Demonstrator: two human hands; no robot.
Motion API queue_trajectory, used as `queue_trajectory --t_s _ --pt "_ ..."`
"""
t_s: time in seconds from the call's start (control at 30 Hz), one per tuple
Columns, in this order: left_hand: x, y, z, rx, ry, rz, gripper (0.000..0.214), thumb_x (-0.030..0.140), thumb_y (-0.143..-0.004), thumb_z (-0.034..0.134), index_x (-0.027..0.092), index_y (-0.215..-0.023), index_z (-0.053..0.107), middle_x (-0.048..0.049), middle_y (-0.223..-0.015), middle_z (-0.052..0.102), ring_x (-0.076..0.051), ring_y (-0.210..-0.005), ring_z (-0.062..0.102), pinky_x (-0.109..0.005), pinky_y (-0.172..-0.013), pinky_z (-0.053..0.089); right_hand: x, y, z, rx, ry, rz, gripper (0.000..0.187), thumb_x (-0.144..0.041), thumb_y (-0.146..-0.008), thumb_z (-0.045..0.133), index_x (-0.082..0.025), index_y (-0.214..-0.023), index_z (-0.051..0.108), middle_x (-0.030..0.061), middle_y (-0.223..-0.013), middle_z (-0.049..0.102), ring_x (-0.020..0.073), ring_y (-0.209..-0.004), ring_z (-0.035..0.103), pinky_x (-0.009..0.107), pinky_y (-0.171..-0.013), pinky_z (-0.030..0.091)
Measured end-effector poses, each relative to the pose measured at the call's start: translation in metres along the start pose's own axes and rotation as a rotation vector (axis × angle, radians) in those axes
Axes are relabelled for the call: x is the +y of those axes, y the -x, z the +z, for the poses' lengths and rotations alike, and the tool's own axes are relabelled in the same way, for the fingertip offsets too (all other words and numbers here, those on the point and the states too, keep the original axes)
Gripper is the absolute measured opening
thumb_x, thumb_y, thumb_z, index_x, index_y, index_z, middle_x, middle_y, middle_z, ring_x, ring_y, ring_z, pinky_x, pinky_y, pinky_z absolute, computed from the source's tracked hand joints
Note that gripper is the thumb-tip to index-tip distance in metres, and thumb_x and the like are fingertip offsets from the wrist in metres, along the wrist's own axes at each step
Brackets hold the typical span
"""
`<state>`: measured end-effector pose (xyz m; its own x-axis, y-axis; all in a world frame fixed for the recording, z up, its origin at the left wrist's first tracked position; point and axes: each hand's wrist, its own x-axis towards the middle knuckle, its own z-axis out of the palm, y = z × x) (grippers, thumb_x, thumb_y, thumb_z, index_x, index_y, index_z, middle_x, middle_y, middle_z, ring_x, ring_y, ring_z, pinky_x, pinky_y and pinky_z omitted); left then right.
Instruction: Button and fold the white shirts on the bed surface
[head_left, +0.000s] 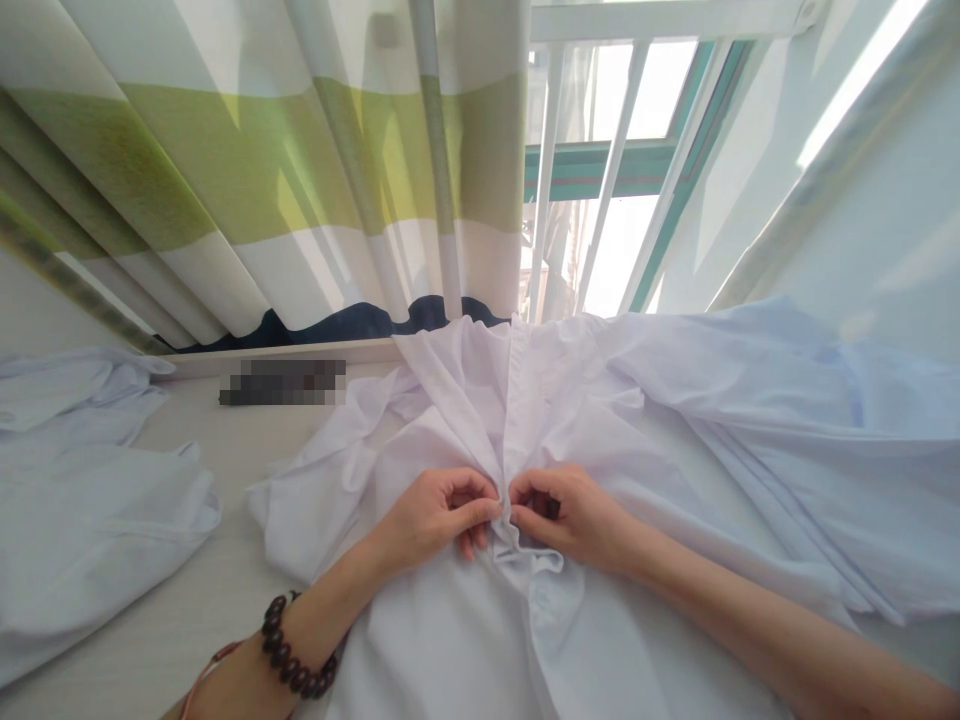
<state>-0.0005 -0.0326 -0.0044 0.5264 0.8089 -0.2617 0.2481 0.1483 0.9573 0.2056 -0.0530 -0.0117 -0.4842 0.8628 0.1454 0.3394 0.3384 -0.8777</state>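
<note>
A white shirt [570, 400] lies spread out in front of me, its front placket running down the middle and its cloth bunched where I pinch it. My left hand [450, 510], with a dark beaded bracelet [289, 650] on the wrist, grips one side of the placket between thumb and fingers. Close beside it, my right hand [559, 510] pinches the other side of the placket. The fingertips almost meet. Any button between them is hidden by the fingers and folds.
Another white garment [97, 520] lies at the left on the pale surface [202, 570]. A pixelated dark object [283, 383] rests near the back edge. Behind hangs a green and white curtain [300, 170], with white window bars [615, 150] to its right.
</note>
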Motion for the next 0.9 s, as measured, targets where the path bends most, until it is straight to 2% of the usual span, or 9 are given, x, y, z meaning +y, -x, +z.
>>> queue_trajectory --t_s 0.2,0.37,0.53,0.77,0.9 --pt "0.0023 0.0012 -0.0037 -0.066 0.016 0.015 0.028 0.043 -0.076 0.072 0.016 -0.078 0.064 -0.0004 -0.060 0.068 -0.011 -0.048 0.059 -0.022 -0.049 0.046 0.0008 -0.0008 -0.0034 -0.038 -0.100 0.034 0.010 -0.021 -0.084 0.060 -0.016 -0.077 0.063 -0.0052 -0.055 0.054 0.0063 -0.050 0.044 0.017 -0.046 0.033" --pt "0.0043 0.0018 -0.0033 -0.064 0.013 0.016 0.030 0.044 -0.076 0.072 0.016 -0.078 0.063 0.0005 -0.058 0.067 -0.011 -0.048 0.058 -0.021 -0.048 0.045 0.0021 -0.0009 -0.0029 -0.014 -0.114 0.048 0.010 -0.022 -0.083 0.062 -0.015 -0.076 0.064 -0.0053 -0.054 0.053 0.0060 -0.049 0.043 0.017 -0.046 0.032" --pt "0.0007 0.0004 -0.0029 -0.063 0.002 0.013 0.029 0.043 -0.076 0.071 0.016 -0.078 0.061 0.0013 -0.057 0.066 -0.010 -0.047 0.057 -0.020 -0.047 0.044 0.0028 -0.0001 -0.0001 0.029 -0.081 0.026 0.008 -0.021 -0.082 0.062 -0.016 -0.076 0.064 -0.0052 -0.055 0.055 0.0060 -0.048 0.043 0.017 -0.045 0.033" --pt "-0.0024 -0.0001 -0.0034 -0.052 -0.066 0.021 0.026 0.041 -0.079 0.068 0.016 -0.077 0.060 0.0019 -0.058 0.065 -0.009 -0.046 0.055 -0.019 -0.046 0.043 -0.0030 0.0009 0.0007 0.008 0.057 -0.008 0.005 -0.017 -0.081 0.059 -0.017 -0.078 0.063 -0.0051 -0.055 0.058 0.0071 -0.049 0.048 0.018 -0.049 0.037" --pt "-0.0013 0.0000 -0.0024 -0.051 -0.076 0.021 0.024 0.039 -0.079 0.068 0.017 -0.076 0.060 0.0021 -0.057 0.064 -0.009 -0.046 0.055 -0.019 -0.046 0.043 -0.0027 0.0001 0.0006 0.006 0.049 -0.008 0.006 -0.017 -0.082 0.059 -0.018 -0.077 0.062 -0.0049 -0.055 0.058 0.0072 -0.049 0.048 0.018 -0.048 0.036"
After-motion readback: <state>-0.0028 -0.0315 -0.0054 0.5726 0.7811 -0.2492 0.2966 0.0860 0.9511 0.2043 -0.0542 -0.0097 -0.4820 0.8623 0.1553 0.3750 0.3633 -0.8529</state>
